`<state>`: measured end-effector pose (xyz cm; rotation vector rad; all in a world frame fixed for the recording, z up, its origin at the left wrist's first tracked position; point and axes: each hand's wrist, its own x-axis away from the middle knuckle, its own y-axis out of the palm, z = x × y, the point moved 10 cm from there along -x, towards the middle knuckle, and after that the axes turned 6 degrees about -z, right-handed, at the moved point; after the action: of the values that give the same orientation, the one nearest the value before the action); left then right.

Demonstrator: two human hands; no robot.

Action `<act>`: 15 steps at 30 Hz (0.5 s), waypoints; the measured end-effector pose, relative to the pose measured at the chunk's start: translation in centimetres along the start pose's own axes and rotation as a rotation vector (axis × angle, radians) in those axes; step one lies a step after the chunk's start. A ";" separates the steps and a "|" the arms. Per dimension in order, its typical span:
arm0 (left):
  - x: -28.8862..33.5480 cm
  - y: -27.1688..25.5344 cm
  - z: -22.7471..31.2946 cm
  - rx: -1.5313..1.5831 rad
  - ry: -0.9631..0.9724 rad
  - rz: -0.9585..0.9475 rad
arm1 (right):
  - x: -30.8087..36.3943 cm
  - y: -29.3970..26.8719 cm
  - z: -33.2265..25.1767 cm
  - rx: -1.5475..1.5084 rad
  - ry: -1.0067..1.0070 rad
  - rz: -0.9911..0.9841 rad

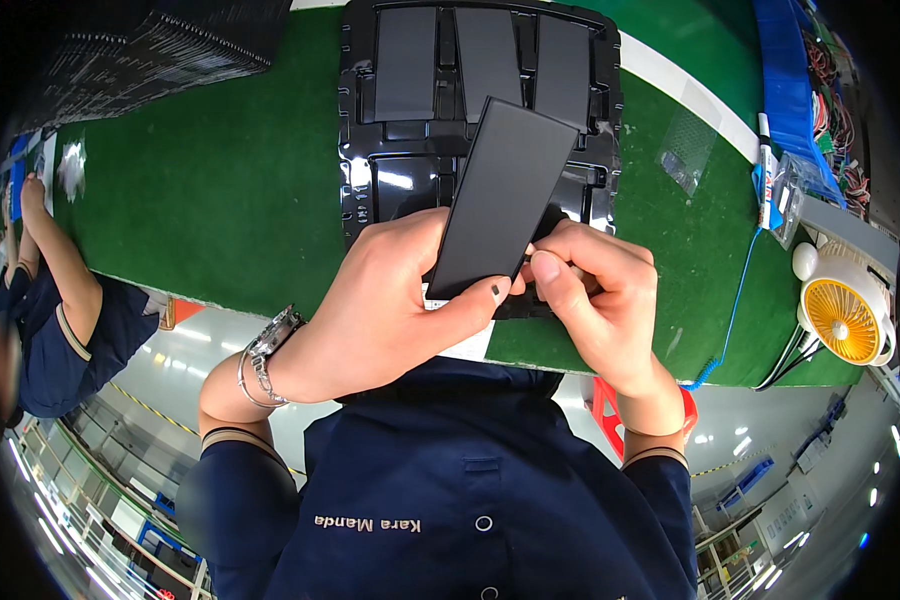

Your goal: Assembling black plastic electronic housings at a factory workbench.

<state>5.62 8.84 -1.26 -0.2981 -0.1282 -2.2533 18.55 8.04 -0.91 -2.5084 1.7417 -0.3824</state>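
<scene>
A flat, dark rectangular panel (505, 200), like a phone screen, is tilted up in my left hand (390, 290). The left thumb lies over its lower end, with a small black bit on the thumb's tip. At the panel's lower right edge, my right hand (600, 290) is closed in a pinch; what sits between thumb and finger is too small to make out. Behind the panel lies a glossy black moulded tray (355, 140). Three similar dark panels, among them the left one (406, 65), lie in its far row. A white sheet (473, 345) shows partly under my hands.
Stacked black trays (160, 60) stand at the far left of the green table (220, 180). To the right are a clear plastic bag (686, 150), a yellow-and-white fan (842, 318), a coiled blue cord (708, 372) and a blue bin (795, 90) of wires. Another person's arm (65, 250) is at left.
</scene>
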 end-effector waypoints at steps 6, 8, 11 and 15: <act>0.1 0.0 0.1 -0.029 0.006 -0.001 | 0.0 0.0 0.0 0.017 -0.010 0.004; 0.1 0.0 0.0 -0.024 -0.021 0.002 | 0.0 0.0 0.2 0.042 0.007 0.009; 0.2 -0.3 -0.8 0.024 0.013 0.058 | -0.2 -0.5 0.4 0.171 0.053 0.028; 0.9 -0.2 -1.9 0.175 -0.076 0.035 | -0.4 -1.5 0.7 0.272 0.072 0.084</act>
<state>4.59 7.90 -2.86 -0.2897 -0.3555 -2.1795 19.98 8.86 -1.41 -2.2505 1.6824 -0.6626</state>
